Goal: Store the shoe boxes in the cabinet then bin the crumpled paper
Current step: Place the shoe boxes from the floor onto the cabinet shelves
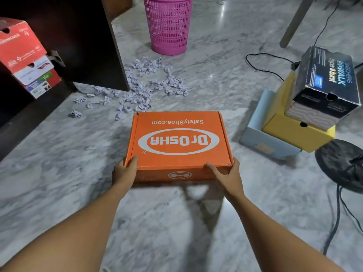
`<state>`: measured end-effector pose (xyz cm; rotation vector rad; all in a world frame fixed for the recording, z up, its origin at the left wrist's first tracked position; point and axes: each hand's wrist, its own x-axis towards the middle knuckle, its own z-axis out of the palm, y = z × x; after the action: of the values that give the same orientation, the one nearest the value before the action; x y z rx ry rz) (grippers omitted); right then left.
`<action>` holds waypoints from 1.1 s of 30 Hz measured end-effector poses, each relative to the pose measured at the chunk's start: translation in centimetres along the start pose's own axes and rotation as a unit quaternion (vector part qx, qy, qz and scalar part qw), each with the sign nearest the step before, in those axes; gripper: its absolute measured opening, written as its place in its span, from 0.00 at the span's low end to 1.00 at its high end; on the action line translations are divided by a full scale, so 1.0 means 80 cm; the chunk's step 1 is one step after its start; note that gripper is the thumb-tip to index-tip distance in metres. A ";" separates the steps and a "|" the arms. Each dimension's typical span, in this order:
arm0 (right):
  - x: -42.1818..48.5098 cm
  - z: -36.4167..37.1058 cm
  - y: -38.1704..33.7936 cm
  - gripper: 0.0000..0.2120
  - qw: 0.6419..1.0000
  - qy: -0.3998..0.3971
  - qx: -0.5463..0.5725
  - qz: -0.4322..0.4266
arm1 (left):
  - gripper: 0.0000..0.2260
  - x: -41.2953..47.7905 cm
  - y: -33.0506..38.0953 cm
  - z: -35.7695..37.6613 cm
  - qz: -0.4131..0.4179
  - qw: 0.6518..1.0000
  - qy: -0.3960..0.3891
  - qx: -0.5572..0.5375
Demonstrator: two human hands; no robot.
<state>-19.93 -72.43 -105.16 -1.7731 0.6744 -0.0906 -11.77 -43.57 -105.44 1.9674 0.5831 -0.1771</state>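
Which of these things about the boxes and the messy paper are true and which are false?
1. Both hands hold the orange box. True: the left hand and the right hand grip its near corners.
2. The pink basket lies tipped over. False: it stands upright on the floor.
3. The crumpled paper is already in the basket. False: it lies scattered on the floor in front of it.
4. A black box sits on top of the stack at the right. True.
5. The cabinet holds no boxes yet. False: a red box sits stacked on another box inside it.
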 end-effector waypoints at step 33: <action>0.066 0.046 -0.422 0.43 0.935 -0.180 0.096 -0.289 | 0.18 -0.083 0.299 -0.243 0.018 0.975 0.196 -0.107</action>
<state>-0.79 -66.58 -77.19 -1.6863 -0.1317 -0.2168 -8.72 -37.01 -74.78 1.8081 0.7861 0.2941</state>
